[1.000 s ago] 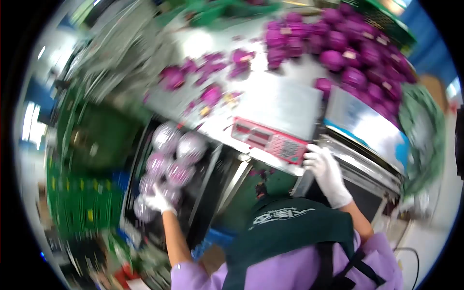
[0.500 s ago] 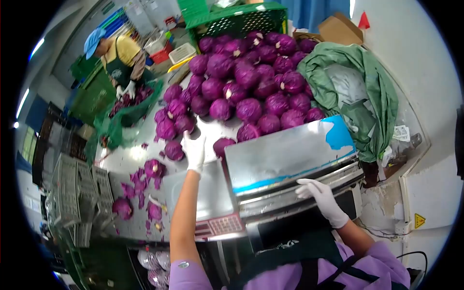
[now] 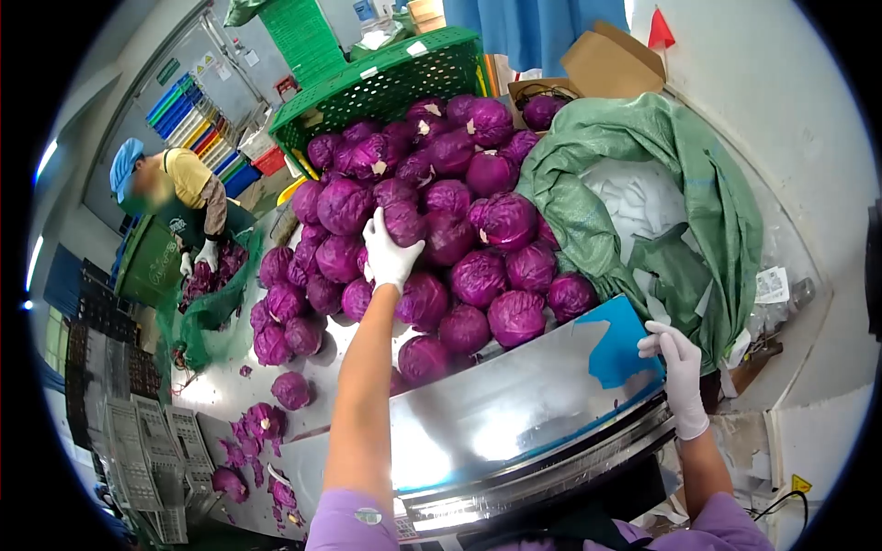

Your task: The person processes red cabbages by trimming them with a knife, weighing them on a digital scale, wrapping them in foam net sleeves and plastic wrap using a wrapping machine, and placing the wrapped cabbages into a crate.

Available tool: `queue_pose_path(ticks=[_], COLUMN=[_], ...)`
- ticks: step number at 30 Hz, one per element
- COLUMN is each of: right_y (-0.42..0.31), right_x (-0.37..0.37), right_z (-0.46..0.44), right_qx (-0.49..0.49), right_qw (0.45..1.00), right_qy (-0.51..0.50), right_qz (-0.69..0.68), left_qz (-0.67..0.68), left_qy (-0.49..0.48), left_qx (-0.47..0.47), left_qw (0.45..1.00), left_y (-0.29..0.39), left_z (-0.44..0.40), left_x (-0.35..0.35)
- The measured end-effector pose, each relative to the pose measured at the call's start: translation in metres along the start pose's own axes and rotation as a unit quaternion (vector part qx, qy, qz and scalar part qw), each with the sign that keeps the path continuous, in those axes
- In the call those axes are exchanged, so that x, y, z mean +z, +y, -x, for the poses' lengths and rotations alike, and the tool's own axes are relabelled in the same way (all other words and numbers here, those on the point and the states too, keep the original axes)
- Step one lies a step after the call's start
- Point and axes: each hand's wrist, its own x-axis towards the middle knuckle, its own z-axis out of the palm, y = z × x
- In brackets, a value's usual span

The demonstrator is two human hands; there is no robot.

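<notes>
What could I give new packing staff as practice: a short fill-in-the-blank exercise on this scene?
The round purple cabbage is touched by the camera wearer's ____ white-gloved hand.
The perforated plastic crate beyond this cabbage is coloured ____.
The small triangular flag at upper right is coloured ____.

Missing words: left; green; red.

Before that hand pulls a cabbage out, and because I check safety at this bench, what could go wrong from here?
The left hand reaches into the piled purple cabbages; drawing one out might set its neighbours rolling.
Some cabbages sit along the edge of the metal top, so one could roll onto it.
The blue covering there is ragged; the right hand, close by, might catch it and loosen a piece.
</notes>
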Motion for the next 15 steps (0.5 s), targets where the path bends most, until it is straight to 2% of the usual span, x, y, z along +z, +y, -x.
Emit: queue_pose_path(ticks=[2,3,4,6,7,9,10,12,13,14,15], right_y=[0.008,0.013,0.017,0.028,0.038,0.083,0.103,0.106,0.060,0.036,0.034], right_x=[-0.007,-0.011,-0.015,-0.026,-0.033,-0.047,-0.053,-0.057,-0.041,-0.029,-0.029], right_z=[-0.020,-0.032,-0.046,-0.080,-0.100,-0.148,-0.164,-0.169,-0.154,-0.137,-0.130], right_qx=[-0.010,-0.018,-0.026,-0.032,-0.003,-0.068,-0.104,0.034,0.167,0.175,0.177], right_qw=[1.000,1.000,1.000,0.999,0.999,0.986,0.965,0.932,0.909,0.913,0.912], right_qy=[-0.005,0.005,0.013,0.031,0.035,0.034,0.024,-0.182,-0.255,-0.274,-0.253], right_qz=[-0.007,-0.005,-0.003,0.010,-0.007,0.147,0.238,0.312,0.284,0.247,0.270], left_qz=[0.137,0.322,0.518,0.743,0.791,0.861,0.860,0.848,0.838,0.833,0.813], left_qy=[0.006,-0.022,-0.100,-0.196,-0.183,-0.142,-0.162,-0.138,-0.134,-0.148,-0.159], left_qx=[-0.055,-0.120,-0.206,-0.229,-0.244,-0.290,-0.300,-0.344,-0.354,-0.349,-0.322], left_qw=[0.989,0.939,0.824,0.597,0.530,0.394,0.380,0.380,0.394,0.404,0.457], left_y=[-0.011,-0.014,-0.007,0.003,0.012,0.035,0.034,0.049,0.042,0.033,0.038], left_z=[-0.001,0.002,0.011,0.040,0.055,0.084,0.095,0.115,0.124,0.134,0.140], left_x=[-0.010,-0.017,-0.035,-0.059,-0.069,-0.088,-0.095,-0.110,-0.112,-0.115,-0.124])
